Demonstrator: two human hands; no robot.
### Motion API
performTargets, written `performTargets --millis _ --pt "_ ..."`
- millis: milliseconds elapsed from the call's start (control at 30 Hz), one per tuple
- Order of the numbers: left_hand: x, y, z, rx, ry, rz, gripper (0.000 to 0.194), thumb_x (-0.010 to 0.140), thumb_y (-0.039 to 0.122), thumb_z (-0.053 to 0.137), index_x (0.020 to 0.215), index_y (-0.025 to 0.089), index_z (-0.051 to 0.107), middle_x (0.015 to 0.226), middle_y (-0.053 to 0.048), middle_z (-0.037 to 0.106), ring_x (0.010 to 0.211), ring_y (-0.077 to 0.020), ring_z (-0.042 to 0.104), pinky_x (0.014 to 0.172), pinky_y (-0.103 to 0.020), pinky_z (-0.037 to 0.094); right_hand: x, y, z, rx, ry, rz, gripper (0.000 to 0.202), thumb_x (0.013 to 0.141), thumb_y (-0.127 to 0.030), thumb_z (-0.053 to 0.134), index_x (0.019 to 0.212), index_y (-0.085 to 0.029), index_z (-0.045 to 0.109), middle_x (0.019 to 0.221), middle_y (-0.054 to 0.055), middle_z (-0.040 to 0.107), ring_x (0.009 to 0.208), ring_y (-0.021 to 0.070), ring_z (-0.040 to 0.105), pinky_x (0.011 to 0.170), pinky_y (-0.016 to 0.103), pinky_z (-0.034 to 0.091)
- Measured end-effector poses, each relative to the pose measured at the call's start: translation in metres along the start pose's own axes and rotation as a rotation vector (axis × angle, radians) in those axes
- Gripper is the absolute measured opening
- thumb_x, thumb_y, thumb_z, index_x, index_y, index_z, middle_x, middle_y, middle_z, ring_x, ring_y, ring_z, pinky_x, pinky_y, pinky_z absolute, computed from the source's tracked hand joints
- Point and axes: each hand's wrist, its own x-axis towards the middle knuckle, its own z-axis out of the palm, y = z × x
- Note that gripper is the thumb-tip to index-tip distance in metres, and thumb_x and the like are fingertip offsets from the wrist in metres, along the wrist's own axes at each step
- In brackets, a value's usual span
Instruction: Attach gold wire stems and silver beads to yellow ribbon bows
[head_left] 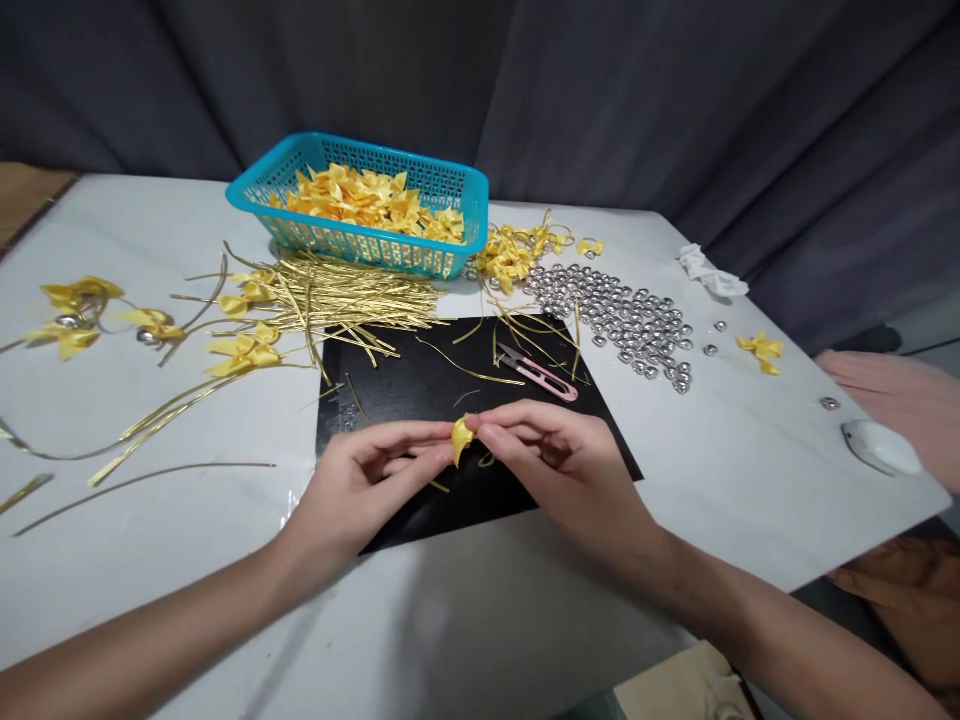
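Note:
Over the black mat (420, 525), my left hand (367, 480) and my right hand (574, 465) meet fingertip to fingertip. Between them they pinch a small yellow ribbon bow (460, 440), its pointed end hanging down. My left thumb and forefinger close on its left side, my right ones on its right. A gold loop of wire or tie shows just under the right fingers. Behind the hands, pink-handled thread snips (540, 375) rest on the mat among loose gold strands (480, 368).
A blue basket (315, 232) of yellow bows stands at the back. Before it lies a pile of gold ties (352, 295). Several silver beads (622, 315) spread to the right, near a crumpled white cloth (712, 272) and a white oval object (879, 447). Finished-looking bows (244, 350) lie left.

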Motion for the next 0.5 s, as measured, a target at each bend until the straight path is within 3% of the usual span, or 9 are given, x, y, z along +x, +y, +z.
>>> performTargets --millis 167,300,400,500 --pt "0.0028 0.0052 -0.0008 -0.12 -0.02 -0.083 0.017 0.062 0.023 0.081 0.078 0.022 0.076 0.075 0.001 0.078 0.069 -0.0115 0.07 0.065 -0.014 0.055 -0.0043 0.0034 -0.0012 -0.09 -0.055 -0.207 0.013 0.087 -0.022 0.057 0.087 -0.019 0.069 0.089 0.003 0.074 0.092 0.0165 0.069 0.087 0.029 0.053" --pt "0.0058 0.0046 -0.0025 -0.108 -0.033 -0.092 0.007 0.07 0.026 0.076 0.074 0.021 0.076 0.074 0.001 0.077 0.069 -0.0091 0.069 0.065 -0.009 0.051 -0.006 0.0042 -0.0007 -0.177 -0.042 -0.227 0.013 0.09 -0.022 0.053 0.091 -0.018 0.066 0.088 0.002 0.074 0.09 0.0156 0.069 0.08 0.026 0.053" --pt "0.0071 0.0014 -0.004 -0.088 -0.052 -0.069 0.013 0.079 0.032 0.069 0.081 0.022 0.077 0.078 0.0 0.077 0.074 -0.0088 0.069 0.067 -0.009 0.05 -0.0053 0.0038 -0.0003 -0.187 -0.019 -0.222 0.013 0.091 -0.021 0.051 0.093 -0.019 0.064 0.085 0.001 0.073 0.082 0.0137 0.07 0.075 0.024 0.053" --pt "0.0075 -0.0001 -0.0047 -0.102 -0.036 -0.065 0.011 0.077 0.03 0.071 0.082 0.023 0.077 0.075 0.001 0.076 0.072 -0.0079 0.068 0.065 -0.008 0.05 -0.0048 0.0047 -0.0002 -0.177 -0.004 -0.257 0.012 0.091 -0.02 0.051 0.091 -0.019 0.063 0.086 0.001 0.072 0.08 0.0121 0.069 0.074 0.023 0.053"
